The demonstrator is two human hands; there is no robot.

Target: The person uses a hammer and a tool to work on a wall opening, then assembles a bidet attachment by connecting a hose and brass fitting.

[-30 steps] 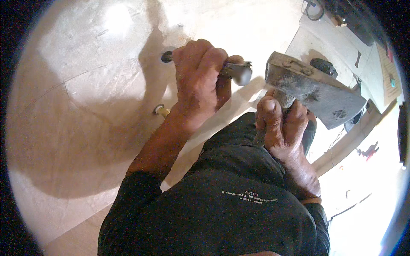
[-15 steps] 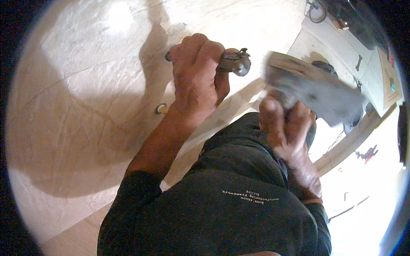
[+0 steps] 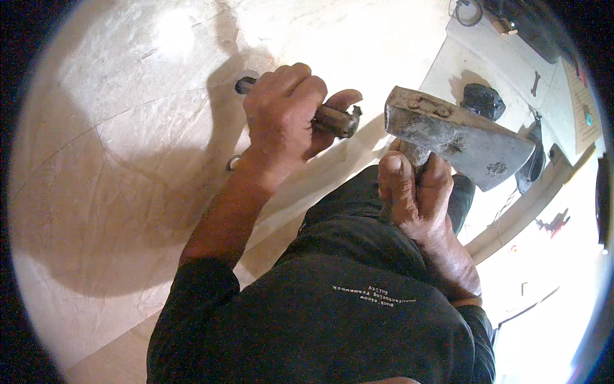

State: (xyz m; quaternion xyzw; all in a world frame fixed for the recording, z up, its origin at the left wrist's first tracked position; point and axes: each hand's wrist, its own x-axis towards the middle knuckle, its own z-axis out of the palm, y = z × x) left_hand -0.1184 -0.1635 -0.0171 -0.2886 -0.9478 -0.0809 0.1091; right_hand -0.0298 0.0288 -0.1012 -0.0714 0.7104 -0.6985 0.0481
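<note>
My left hand (image 3: pixel 280 121) is closed around a dark, chisel-like metal bar (image 3: pixel 335 120). Its ragged, burred end sticks out past my thumb, towards the hammer. On the other side of my fist a dark rounded end shows against the pale tiled surface (image 3: pixel 147 128). My right hand (image 3: pixel 419 201) grips a heavy sledgehammer (image 3: pixel 457 137) by the handle, close under its worn grey head. A small gap separates the hammer head from the burred end. Most of the hammer's handle is hidden by my hand.
A small round fitting (image 3: pixel 234 162) shows on the tiled surface beside my left wrist. On the right are a black crumpled bundle (image 3: pixel 483 101), a small wrench (image 3: pixel 535 83), a black cable loop (image 3: pixel 469 13) and a red-and-dark tool (image 3: pixel 555 222).
The hammer, blurred before, is now sharp and slightly nearer the burred end. My left hand has shifted a little left and down with the chisel-like bar, which has tilted.
</note>
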